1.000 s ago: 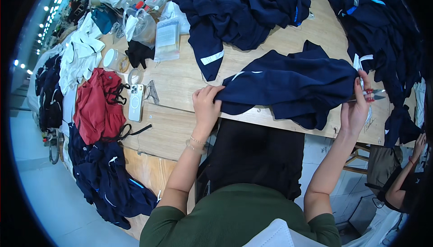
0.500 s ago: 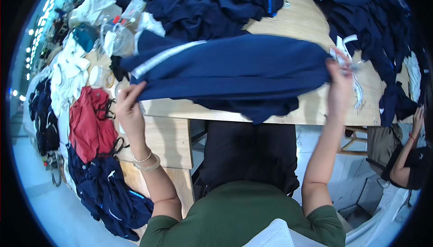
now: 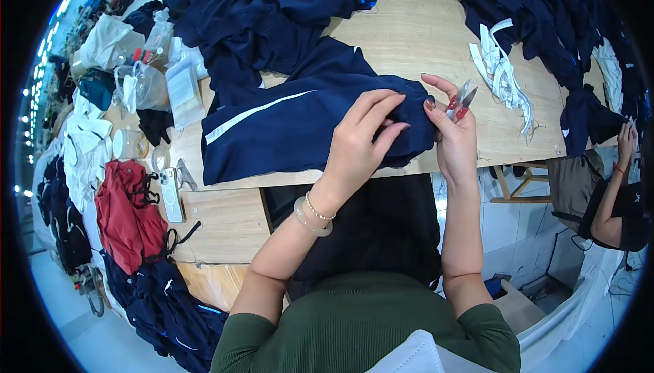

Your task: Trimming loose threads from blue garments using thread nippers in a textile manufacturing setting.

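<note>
Plastic packet (image 3: 184, 94) is showing unreadable print. Navy white-striped garment (image 3: 286, 138) is lying along the near edge of the surface (image 3: 415, 22). Left hand (image 3: 361, 138), fingers apart, is now reaching over its gathered end, no longer holding the left end; right hand (image 3: 455, 138) is clamping its fingers on scissors (image 3: 467, 98).

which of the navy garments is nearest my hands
The navy garment with the long white stripe, spread along the near edge of the table; the other navy garments are bunched farther off.

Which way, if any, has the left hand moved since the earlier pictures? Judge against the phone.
Yes: the left hand has moved right, farther from the phone and close to the right hand.
</note>
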A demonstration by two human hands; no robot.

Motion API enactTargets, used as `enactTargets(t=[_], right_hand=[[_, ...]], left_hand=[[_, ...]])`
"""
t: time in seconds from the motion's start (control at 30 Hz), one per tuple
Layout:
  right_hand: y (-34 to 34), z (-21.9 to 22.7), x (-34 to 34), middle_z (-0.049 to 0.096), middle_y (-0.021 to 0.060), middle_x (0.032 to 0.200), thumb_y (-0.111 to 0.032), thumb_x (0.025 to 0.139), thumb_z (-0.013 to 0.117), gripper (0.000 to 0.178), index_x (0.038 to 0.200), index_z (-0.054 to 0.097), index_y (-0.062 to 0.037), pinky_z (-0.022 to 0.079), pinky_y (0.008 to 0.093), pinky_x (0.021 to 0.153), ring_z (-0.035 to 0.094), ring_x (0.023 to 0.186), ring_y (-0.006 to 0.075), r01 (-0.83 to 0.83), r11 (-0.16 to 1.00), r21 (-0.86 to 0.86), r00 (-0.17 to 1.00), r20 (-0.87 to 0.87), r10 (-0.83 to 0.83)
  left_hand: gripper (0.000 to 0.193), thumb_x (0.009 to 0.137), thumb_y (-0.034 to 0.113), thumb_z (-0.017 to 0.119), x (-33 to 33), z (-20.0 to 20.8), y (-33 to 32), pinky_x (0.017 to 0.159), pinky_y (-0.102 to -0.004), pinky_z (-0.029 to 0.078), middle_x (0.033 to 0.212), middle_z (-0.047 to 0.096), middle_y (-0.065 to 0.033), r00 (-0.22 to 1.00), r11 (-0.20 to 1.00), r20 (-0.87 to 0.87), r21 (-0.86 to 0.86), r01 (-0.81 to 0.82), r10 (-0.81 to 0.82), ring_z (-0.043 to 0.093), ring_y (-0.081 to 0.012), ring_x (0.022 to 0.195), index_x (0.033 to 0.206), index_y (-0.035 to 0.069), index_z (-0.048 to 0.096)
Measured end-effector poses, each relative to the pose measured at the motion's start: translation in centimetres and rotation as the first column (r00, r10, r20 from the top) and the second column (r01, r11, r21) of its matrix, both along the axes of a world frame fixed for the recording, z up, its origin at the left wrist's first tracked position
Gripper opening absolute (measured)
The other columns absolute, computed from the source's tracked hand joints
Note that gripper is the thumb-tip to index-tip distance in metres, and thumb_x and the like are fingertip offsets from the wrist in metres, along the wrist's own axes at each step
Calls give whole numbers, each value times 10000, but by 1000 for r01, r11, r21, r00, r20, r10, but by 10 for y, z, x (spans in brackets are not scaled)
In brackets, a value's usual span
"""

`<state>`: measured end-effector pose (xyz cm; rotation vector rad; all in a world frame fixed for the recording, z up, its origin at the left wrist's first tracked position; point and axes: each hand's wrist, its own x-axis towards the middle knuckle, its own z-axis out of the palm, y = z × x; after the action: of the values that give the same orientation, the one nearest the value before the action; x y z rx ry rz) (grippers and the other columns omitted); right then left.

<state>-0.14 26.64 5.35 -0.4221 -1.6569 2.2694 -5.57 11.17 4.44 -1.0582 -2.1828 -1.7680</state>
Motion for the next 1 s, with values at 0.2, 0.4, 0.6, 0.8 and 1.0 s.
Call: enactTargets(t=[0.2, 0.4, 0.6, 0.8, 1.0], right_hand=[[2, -1, 8, 610, -29, 789, -32, 906, 597, 342, 1247, 569, -32, 429, 182, 680, 532, 719, 21, 0, 999, -45, 999, 44, 2], [15, 8, 10, 516, 20, 691, -182, 973, 558, 233, 1150, 527, -33, 415, 244, 619, 508, 653, 85, 36, 780, 624, 942, 239, -234], [40, 24, 13, 575, 89, 785, -173, 908, 647, 233, 989, 497, -13, 439, 298, 660, 560, 723, 186, -44, 707, 706, 979, 170, -109], [34, 31, 3, 562, 85, 789, -116, 779, 717, 209, 797, 547, 4, 448, 335, 680, 566, 761, 241, -76, 464, 883, 997, 78, 15], [28, 31, -4, 573, 71, 790, -114, 761, 726, 192, 796, 569, -10, 441, 350, 665, 562, 773, 245, -77, 263, 962, 996, 65, 53]], left_hand=[[213, 784, -33, 694, -10, -12, 8, 659, -276, 540, 914, 673, -88, 997, 999, -49, 16, -51, 52, 670, -208, 781, 992, 12, 685], [70, 867, -56, 603, -18, -20, 13, 651, -249, 540, 863, 685, -94, 996, 994, -60, -82, -70, 65, 672, -165, 739, 916, -27, 644], [61, 922, -28, 555, -21, -23, 17, 625, -253, 521, 822, 668, -110, 998, 993, 3, -95, -63, 64, 657, -179, 693, 936, -16, 613], [51, 915, -20, 568, -20, -20, 18, 602, -262, 501, 796, 653, -112, 995, 989, -53, -115, -93, 88, 639, -192, 658, 938, -10, 613], [48, 913, -19, 570, -20, -20, 18, 589, -268, 492, 784, 646, -113, 994, 989, -61, -108, -96, 90, 634, -202, 650, 932, -9, 613]])
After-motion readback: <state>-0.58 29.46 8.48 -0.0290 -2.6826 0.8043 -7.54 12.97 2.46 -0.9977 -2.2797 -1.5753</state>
